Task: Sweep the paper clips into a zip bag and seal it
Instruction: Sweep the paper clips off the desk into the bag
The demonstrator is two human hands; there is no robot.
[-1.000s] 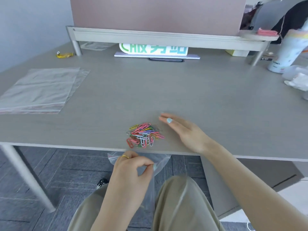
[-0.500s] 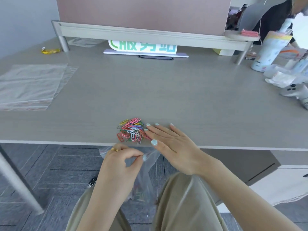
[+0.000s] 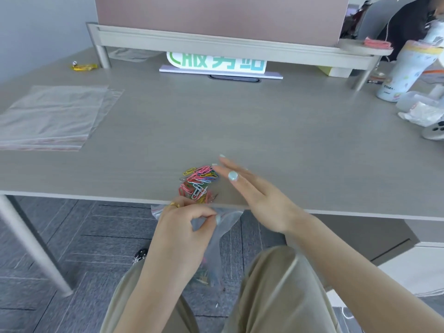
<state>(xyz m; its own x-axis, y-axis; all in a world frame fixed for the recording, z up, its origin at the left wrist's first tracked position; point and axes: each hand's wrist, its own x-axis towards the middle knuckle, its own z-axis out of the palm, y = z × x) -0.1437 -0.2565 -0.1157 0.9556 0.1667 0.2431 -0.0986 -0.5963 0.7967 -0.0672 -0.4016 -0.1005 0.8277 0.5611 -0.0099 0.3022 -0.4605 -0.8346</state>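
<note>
A pile of coloured paper clips (image 3: 198, 182) lies at the front edge of the grey desk (image 3: 288, 140). Just under that edge hangs a clear zip bag (image 3: 223, 227), its mouth held open against the edge by my left hand (image 3: 182, 231), which pinches the rim. A few clips show low inside the bag. My right hand (image 3: 257, 195) is flat and open, edge-on, right of the pile, with its fingertips touching the pile's far right side.
A stack of spare clear bags (image 3: 50, 116) lies at the left. A sign (image 3: 216, 62) stands under the rear shelf (image 3: 216, 44). A tall cup (image 3: 406, 73), crumpled plastic (image 3: 422, 111) and a controller (image 3: 434, 131) sit at the right. My knees are below the desk.
My right hand lifted off the near side of the pile and moved back to its far right side. The pile now sits closer to the desk edge, and some clips lie in the bag.
</note>
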